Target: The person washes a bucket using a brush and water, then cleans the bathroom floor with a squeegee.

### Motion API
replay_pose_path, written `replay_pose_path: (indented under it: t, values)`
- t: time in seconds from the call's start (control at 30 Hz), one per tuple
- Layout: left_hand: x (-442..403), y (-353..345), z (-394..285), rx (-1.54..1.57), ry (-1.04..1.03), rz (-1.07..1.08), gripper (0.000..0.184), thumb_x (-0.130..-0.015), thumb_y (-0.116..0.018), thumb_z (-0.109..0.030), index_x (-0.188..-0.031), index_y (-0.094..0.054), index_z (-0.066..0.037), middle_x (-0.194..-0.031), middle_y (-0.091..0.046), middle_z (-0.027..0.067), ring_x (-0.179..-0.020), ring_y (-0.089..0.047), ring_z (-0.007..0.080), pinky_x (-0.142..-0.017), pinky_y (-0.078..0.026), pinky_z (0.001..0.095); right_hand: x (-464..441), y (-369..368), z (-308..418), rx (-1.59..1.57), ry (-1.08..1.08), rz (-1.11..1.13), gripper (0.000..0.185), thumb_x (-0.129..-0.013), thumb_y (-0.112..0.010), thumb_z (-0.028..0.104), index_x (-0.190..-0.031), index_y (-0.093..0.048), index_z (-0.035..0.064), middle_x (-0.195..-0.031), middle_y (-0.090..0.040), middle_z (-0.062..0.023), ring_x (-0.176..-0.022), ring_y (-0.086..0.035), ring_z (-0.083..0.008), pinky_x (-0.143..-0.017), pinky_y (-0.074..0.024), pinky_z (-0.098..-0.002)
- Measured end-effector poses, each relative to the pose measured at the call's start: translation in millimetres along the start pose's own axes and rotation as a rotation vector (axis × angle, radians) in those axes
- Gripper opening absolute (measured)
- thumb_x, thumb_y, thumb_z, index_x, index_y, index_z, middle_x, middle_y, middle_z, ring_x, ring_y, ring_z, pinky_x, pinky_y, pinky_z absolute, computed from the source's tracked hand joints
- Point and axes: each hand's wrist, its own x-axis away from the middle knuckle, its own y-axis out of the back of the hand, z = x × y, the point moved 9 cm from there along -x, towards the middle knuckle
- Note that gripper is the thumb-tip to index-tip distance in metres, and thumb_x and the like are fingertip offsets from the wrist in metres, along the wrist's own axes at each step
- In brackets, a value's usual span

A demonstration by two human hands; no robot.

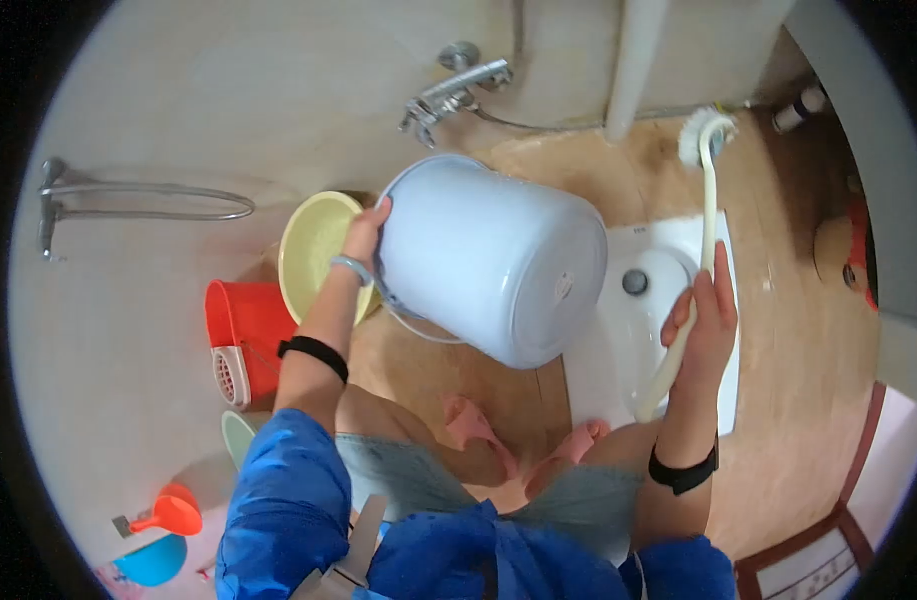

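My left hand [367, 232] grips the rim of a light blue bucket [489, 255], which is tipped on its side with its base facing right. The bucket's mouth points left, and its wire handle [424, 330] hangs below. In my right hand [707, 330] is a long-handled toilet brush [709, 190], its fingers closed around the cream handle. The white bristle head points up and away from me, apart from the bucket. Beneath the brush and to the right of the bucket lies a white squat toilet [639, 370] set in the floor. The bucket's inside is hidden.
A yellow basin [314, 240] leans by the wall behind my left hand. Near it stands a red mop bucket [254, 320] with a wringer. An orange scoop [177, 510] hangs lower left. A tap [454, 95] and a white pipe [636, 70] are on the far wall.
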Motion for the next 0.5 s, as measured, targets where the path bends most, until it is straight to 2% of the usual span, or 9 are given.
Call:
replay_pose_path:
  t: [0.07, 0.13, 0.17, 0.23, 0.27, 0.3, 0.37, 0.4, 0.5]
  values:
    - [-9, 10, 24, 0.148, 0.004, -0.007, 0.057, -0.087, -0.06, -0.044, -0.114, -0.055, 0.007, -0.109, -0.062, 0.0151, -0.094, -0.059, 0.0211, -0.083, -0.046, 0.0327, 1, -1, 1, 0.029, -0.023, -0.018, 0.047, -0.096, -0.043, 0.014, -0.141, -0.034, 0.0091, -0.054, -0.039, 0.0017, -0.041, -0.037, -0.0056, -0.035, -0.0341, -0.0202]
    - [-23, 21, 48, 0.298, 0.022, -0.064, 0.06, -0.091, -0.052, -0.045, -0.127, -0.047, 0.003, -0.123, -0.055, 0.0138, -0.11, -0.052, 0.0237, -0.095, -0.041, 0.0363, 1, -4, 1, 0.024, -0.016, -0.005, 0.047, -0.096, -0.043, 0.014, -0.141, -0.033, 0.0088, -0.054, -0.039, 0.0019, -0.041, -0.037, -0.0058, -0.035, -0.0339, -0.0204]
    - [-28, 23, 57, 0.314, 0.011, -0.069, 0.06, -0.091, -0.052, -0.045, -0.127, -0.047, 0.003, -0.123, -0.055, 0.0138, -0.11, -0.052, 0.0237, -0.095, -0.041, 0.0363, 1, -5, -1, 0.023, -0.024, -0.013, 0.047, -0.096, -0.042, 0.014, -0.142, -0.033, 0.0084, -0.054, -0.038, 0.0021, -0.04, -0.036, -0.0059, -0.034, -0.0338, -0.0205]
    - [-38, 41, 69, 0.251, -0.12, -0.225, 0.062, -0.088, -0.056, -0.049, -0.117, -0.055, 0.005, -0.111, -0.061, 0.0143, -0.1, -0.056, 0.0219, -0.089, -0.043, 0.0337, 0, -6, -3, 0.063, -0.019, -0.022, 0.047, -0.096, -0.041, 0.013, -0.141, -0.033, 0.0073, -0.054, -0.038, 0.0022, -0.04, -0.036, -0.0062, -0.034, -0.0336, -0.0206]
    - [-51, 47, 80, 0.28, -0.154, -0.199, 0.048, -0.09, -0.057, -0.043, -0.113, -0.059, -0.001, -0.105, -0.063, 0.0086, -0.093, -0.057, 0.018, -0.085, -0.044, 0.0316, 0, -6, -3, 0.053, -0.009, -0.024, 0.047, -0.096, -0.042, 0.014, -0.141, -0.032, 0.007, -0.054, -0.039, 0.0021, -0.04, -0.036, -0.0063, -0.034, -0.0335, -0.0206]
    - [-61, 49, 91, 0.292, -0.149, -0.206, 0.048, -0.09, -0.057, -0.043, -0.113, -0.059, -0.001, -0.105, -0.063, 0.0086, -0.093, -0.057, 0.018, -0.085, -0.044, 0.0316, 1, -6, -4, 0.045, -0.003, -0.025, 0.047, -0.096, -0.042, 0.014, -0.142, -0.032, 0.0068, -0.053, -0.039, 0.0019, -0.04, -0.036, -0.0064, -0.034, -0.0333, -0.0206]
    - [-69, 44, 92, 0.228, -0.187, -0.077, 0.03, -0.092, -0.057, -0.032, -0.106, -0.062, -0.007, -0.095, -0.064, 0.0021, -0.086, -0.057, 0.0136, -0.08, -0.045, 0.0292, 0, -4, -7, 0.036, 0.005, -0.017, 0.048, -0.096, -0.042, 0.014, -0.142, -0.031, 0.0067, -0.053, -0.039, 0.0017, -0.04, -0.037, -0.0066, -0.034, -0.0333, -0.0207]
    - [-68, 42, 100, 0.251, -0.096, -0.056, 0.025, -0.094, -0.052, -0.023, -0.112, -0.057, -0.007, -0.101, -0.063, 0.0029, -0.093, -0.058, 0.016, -0.084, -0.046, 0.0336, -1, -5, -8, 0.018, 0.011, -0.019, 0.049, -0.096, -0.043, 0.014, -0.142, -0.031, 0.0067, -0.053, -0.039, 0.0015, -0.039, -0.037, -0.0068, -0.034, -0.0333, -0.0207]
    - [-73, 34, 100, 0.327, -0.06, -0.002, 0.025, -0.093, -0.053, -0.023, -0.112, -0.058, -0.007, -0.101, -0.063, 0.0039, -0.093, -0.058, 0.0167, -0.085, -0.046, 0.034, -1, -9, -8, -0.028, 0.007, 0.004, 0.049, -0.096, -0.043, 0.016, -0.142, -0.03, 0.006, -0.053, -0.039, 0.0012, -0.039, -0.037, -0.0071, -0.034, -0.0335, -0.021]
